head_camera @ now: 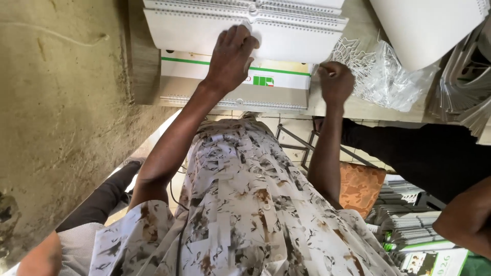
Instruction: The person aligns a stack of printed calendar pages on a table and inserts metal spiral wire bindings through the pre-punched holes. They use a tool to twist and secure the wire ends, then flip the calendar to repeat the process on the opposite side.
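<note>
On the wooden worktop [358,107], the white wire-bound paper booklet [286,38] lies under my left hand [231,56], which presses flat with fingers spread, likely to keep the sheets from shifting. My right hand [336,82] is clenched beside its edge; what it grips I cannot tell. Nearby sits a clear plastic bag of white binding wires [383,71]. Grey wall [56,102] stands left.

I am observing a crinkled clear plastic bag of white binding combs [381,71] lying on the wooden tabletop [368,110]. A patterned orange cushion [360,186] is sitting below, near stacked spiral-bound booklets [409,225]. Rough tan wall [56,117] is filling the side.
</note>
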